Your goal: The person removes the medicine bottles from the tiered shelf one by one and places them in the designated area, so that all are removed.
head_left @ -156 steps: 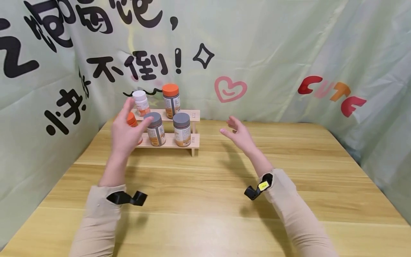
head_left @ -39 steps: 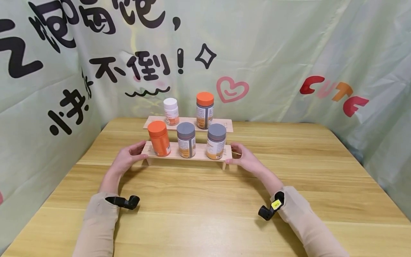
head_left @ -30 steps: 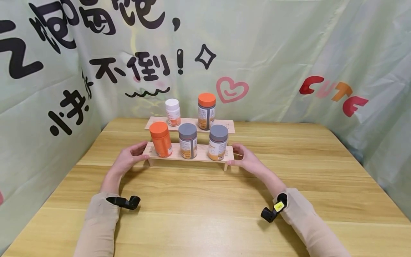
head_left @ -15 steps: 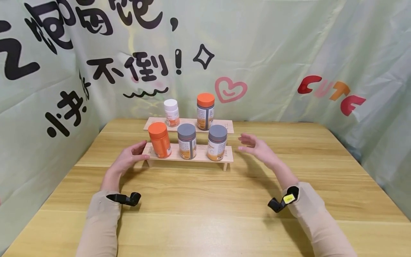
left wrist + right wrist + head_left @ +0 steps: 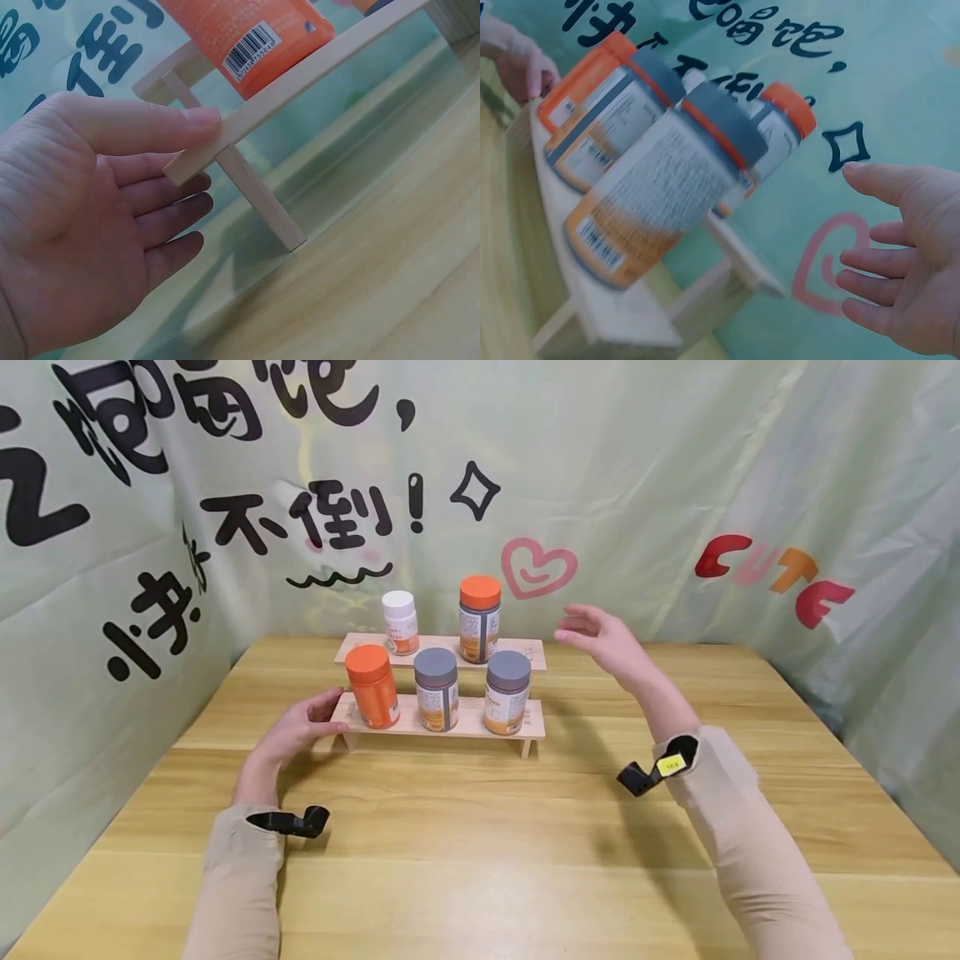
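Note:
A two-tier wooden display rack (image 5: pixel 472 717) stands on the table with several bottles on it. My left hand (image 5: pixel 297 728) holds its left end, the thumb (image 5: pixel 176 129) along the lower board's edge and the other fingers behind it. On the lower board are an orange bottle (image 5: pixel 375 689) and two grey-lidded bottles, one in the middle (image 5: pixel 437 693) and one at the right (image 5: pixel 507 695). The upper board (image 5: pixel 435 647) carries a small white-capped bottle (image 5: pixel 402 625) and an orange-lidded grey bottle (image 5: pixel 479 625). My right hand (image 5: pixel 607 643) is raised right of the rack, fingers loose, holding nothing.
A pale green curtain (image 5: pixel 637 460) with black lettering and a pink heart hangs behind and beside the wooden table (image 5: pixel 465 852). Both wrists carry black camera mounts, the left one (image 5: pixel 292 822) and the right one (image 5: pixel 656 768).
The rack has come right and nearer since the oldest frame, with both hands at its ends. My right hand has since let go and risen; my left hand has stayed.

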Demonstrator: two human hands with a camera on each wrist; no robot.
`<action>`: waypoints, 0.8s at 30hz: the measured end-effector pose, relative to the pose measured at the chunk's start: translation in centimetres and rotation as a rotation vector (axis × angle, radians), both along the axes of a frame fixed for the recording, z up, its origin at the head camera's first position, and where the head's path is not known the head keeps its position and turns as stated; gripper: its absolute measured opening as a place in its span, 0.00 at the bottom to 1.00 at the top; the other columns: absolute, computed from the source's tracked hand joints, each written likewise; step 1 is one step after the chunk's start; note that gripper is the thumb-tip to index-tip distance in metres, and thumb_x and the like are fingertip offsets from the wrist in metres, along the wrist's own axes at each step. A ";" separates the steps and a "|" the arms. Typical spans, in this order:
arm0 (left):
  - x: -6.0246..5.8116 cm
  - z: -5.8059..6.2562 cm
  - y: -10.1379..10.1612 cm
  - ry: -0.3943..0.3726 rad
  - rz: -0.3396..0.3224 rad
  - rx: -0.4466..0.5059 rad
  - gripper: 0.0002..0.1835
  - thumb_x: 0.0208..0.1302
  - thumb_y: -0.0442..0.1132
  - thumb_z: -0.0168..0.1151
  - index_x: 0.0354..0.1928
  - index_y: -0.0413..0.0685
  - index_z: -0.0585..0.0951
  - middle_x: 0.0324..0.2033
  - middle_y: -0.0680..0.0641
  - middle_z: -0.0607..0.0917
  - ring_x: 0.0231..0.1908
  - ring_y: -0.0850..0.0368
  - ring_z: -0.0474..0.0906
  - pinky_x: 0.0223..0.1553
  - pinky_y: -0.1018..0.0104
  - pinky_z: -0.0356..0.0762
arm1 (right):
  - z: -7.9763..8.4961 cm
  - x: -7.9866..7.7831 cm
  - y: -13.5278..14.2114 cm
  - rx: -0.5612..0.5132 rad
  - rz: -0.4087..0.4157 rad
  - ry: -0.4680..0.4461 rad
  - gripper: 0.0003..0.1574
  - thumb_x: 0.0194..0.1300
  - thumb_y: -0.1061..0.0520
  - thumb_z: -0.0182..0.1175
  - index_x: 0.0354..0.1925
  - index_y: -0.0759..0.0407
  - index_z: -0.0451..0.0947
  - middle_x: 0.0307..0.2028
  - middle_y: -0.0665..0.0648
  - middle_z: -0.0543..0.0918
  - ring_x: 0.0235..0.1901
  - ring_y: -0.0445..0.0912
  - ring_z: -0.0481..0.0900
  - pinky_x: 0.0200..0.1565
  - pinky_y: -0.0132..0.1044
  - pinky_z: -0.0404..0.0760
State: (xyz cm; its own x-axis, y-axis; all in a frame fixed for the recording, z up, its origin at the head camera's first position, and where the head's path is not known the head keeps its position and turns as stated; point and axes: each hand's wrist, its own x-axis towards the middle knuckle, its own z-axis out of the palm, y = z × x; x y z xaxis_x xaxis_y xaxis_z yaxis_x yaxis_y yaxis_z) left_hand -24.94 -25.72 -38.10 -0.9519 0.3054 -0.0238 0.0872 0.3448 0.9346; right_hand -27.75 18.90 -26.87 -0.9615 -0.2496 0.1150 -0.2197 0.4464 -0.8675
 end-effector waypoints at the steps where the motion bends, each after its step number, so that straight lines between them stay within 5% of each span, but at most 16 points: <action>1: 0.1 0.0 -0.1 -0.002 0.001 0.001 0.41 0.60 0.32 0.60 0.69 0.30 0.48 0.69 0.33 0.49 0.67 0.38 0.46 0.66 0.46 0.47 | 0.3 -0.2 -0.4 0.002 0.000 0.005 0.42 0.64 0.49 0.59 0.69 0.63 0.54 0.61 0.64 0.68 0.62 0.54 0.64 0.62 0.50 0.62; 11: 0.1 -0.1 -0.1 0.000 0.004 0.020 0.41 0.60 0.31 0.60 0.69 0.30 0.48 0.69 0.32 0.50 0.67 0.37 0.46 0.66 0.46 0.47 | 2.7 -1.8 -4.5 -0.021 0.041 0.022 0.41 0.61 0.50 0.61 0.68 0.60 0.57 0.62 0.61 0.68 0.60 0.52 0.65 0.61 0.47 0.65; 24: 0.1 -0.5 -0.1 -0.005 0.011 0.084 0.42 0.57 0.30 0.61 0.69 0.29 0.50 0.68 0.32 0.51 0.67 0.38 0.48 0.66 0.47 0.47 | 2.4 -3.2 -8.4 -0.043 0.107 0.041 0.40 0.59 0.56 0.64 0.66 0.62 0.60 0.56 0.63 0.72 0.56 0.54 0.70 0.57 0.45 0.69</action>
